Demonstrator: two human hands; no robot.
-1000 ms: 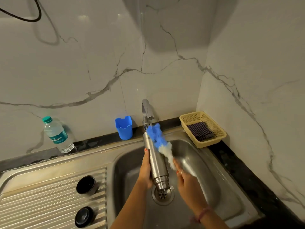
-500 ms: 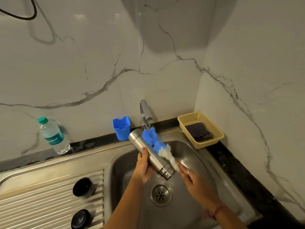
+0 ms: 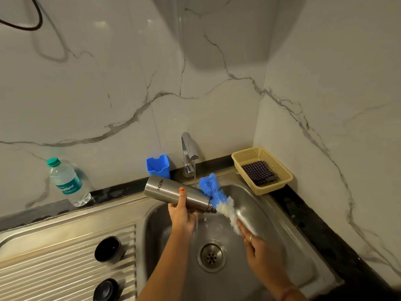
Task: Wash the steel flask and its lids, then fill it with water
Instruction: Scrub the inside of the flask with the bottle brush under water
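Observation:
My left hand (image 3: 181, 213) grips the steel flask (image 3: 165, 191) over the sink basin (image 3: 271, 235). The flask lies nearly level, base to the left, open mouth to the right and slightly down. My right hand (image 3: 259, 250) holds a bottle brush (image 3: 213, 192) with blue and white bristles, its head just outside the flask's mouth. A thin stream of water runs from the tap (image 3: 188, 152) beside the brush. Two black lids, the upper lid (image 3: 107, 249) and the lower lid (image 3: 106, 289), sit on the ribbed draining board (image 3: 54, 268) at the left.
A blue plastic holder (image 3: 158, 166) stands behind the flask by the wall. A plastic water bottle (image 3: 66, 183) stands on the counter at far left. A yellow basket (image 3: 280, 170) with a dark checked cloth sits in the right corner. The drain (image 3: 211, 256) lies below my hands.
The flask has swung from nearly upright, mouth down, to almost level with its base to the left. The brush head now sits by the mouth instead of along the flask's side.

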